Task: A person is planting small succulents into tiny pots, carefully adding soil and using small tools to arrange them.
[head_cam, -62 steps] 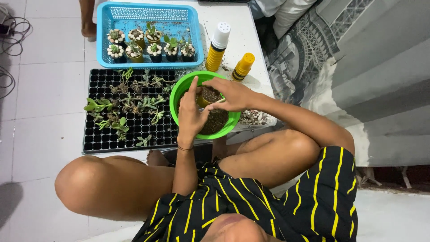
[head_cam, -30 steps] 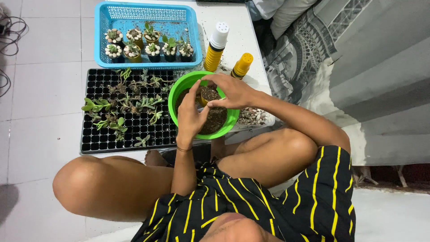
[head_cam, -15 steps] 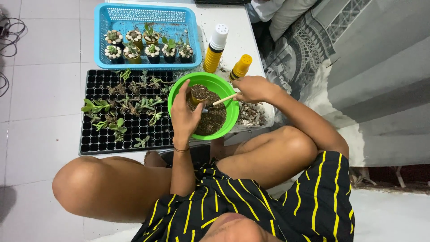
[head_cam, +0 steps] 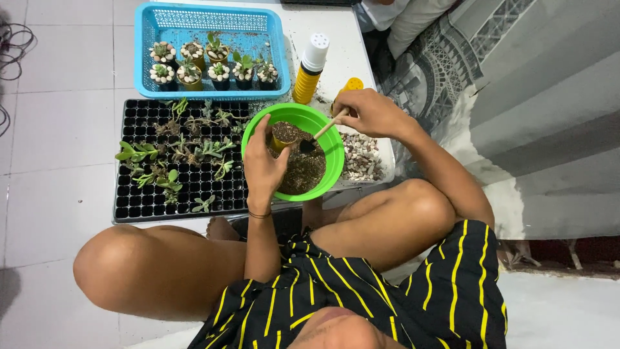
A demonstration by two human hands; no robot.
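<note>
Over the green bowl (head_cam: pixel 332 165) of soil, the left hand (head_cam: pixel 266 165) grips a small pot (head_cam: pixel 283 134), already filled near the brim. The right hand (head_cam: pixel 369 113) — which covered the pot a moment ago — has pulled back toward the yellow bottles (head_cam: pixel 309 68), pinching a wooden scoop (head_cam: pixel 320 134) whose tip dips toward the soil, so filling goes on.

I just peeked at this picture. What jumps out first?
The bright green bowl of dark soil sits in the middle, with the left hand holding a small pot over it and the right hand scooping with a little spoon. Behind it, a blue basket holds tiny potted plants.
</note>
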